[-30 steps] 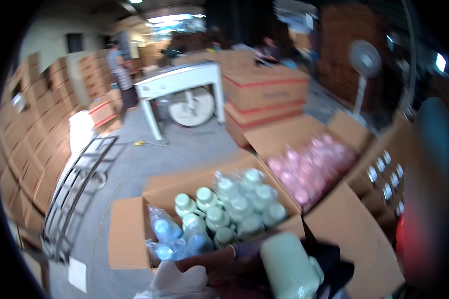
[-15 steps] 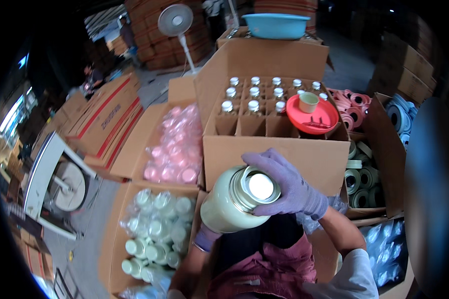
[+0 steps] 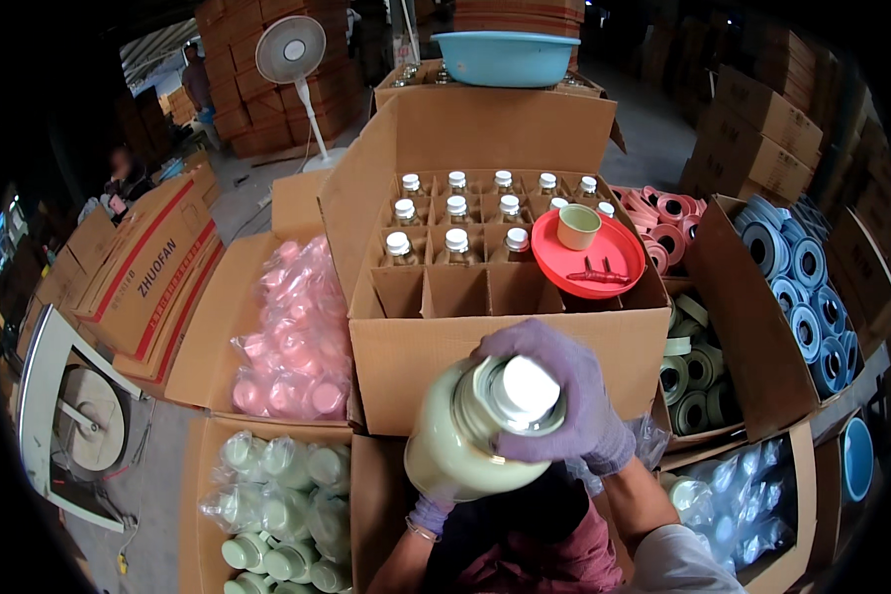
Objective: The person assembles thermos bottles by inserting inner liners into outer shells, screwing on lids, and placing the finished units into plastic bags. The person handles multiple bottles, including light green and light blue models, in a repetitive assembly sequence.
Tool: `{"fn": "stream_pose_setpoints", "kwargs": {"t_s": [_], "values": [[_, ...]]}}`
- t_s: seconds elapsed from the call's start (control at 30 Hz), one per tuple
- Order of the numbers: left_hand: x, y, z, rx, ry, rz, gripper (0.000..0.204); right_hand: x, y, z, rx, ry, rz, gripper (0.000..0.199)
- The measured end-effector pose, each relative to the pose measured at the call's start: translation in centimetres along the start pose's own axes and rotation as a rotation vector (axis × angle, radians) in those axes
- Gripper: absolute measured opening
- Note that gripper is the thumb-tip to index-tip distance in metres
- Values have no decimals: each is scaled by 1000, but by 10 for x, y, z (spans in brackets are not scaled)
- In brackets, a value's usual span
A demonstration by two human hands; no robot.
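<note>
A pale green vacuum flask (image 3: 444,441) is tilted up in front of me, its neck to the upper right. A white stopper (image 3: 527,388) sits at its mouth. My right hand (image 3: 576,396), in a lilac glove, is closed around the neck, thumb and fingers on opposite sides. My left hand (image 3: 432,513), gloved too, supports the flask low down; its fingers are mostly hidden behind the body. Just beyond is a divided carton (image 3: 505,366) with several white-capped bottles (image 3: 455,246) in its cells. On its right corner rests a red dish (image 3: 559,267) bearing a small green cup (image 3: 578,228).
To the left are cartons of bagged pink cups (image 3: 292,337) and bagged pale green cups (image 3: 285,505). On the right, boxes hold green rings (image 3: 703,366), blue rings (image 3: 807,332) and bagged blue parts (image 3: 738,500). A blue basin (image 3: 507,59) and a fan (image 3: 290,49) stand farther back.
The surroundings have shifted left and mostly downward in view. The flask sits slightly lower, and its white stopper shows more of its side. Both hands remain on the flask.
</note>
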State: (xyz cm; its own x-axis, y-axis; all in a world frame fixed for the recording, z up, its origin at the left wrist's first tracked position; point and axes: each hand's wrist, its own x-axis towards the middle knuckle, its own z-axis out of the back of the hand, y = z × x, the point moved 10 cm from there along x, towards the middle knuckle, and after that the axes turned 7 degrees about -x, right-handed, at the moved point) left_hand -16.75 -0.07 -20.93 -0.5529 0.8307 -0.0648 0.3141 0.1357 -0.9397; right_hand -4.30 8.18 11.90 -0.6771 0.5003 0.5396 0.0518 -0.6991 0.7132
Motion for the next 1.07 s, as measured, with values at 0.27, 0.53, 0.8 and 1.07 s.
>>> {"fn": "stream_pose_setpoints", "kwargs": {"t_s": [0.27, 0.53, 0.8, 1.07], "values": [[3, 13, 58, 378, 23, 43, 41, 4, -16, -16, 185, 208, 85, 71], [74, -122, 88, 1166, 378, -110, 36, -177, -64, -10, 182, -32, -349, 112], [-56, -133, -187, 1378, 1155, -417, 22, -277, -106, -33, -249, 526, -527, 30], [-44, -83, -169, 1120, 1234, -348, 31, -151, -309, 220, -1321, -141, -450, 31]]}}
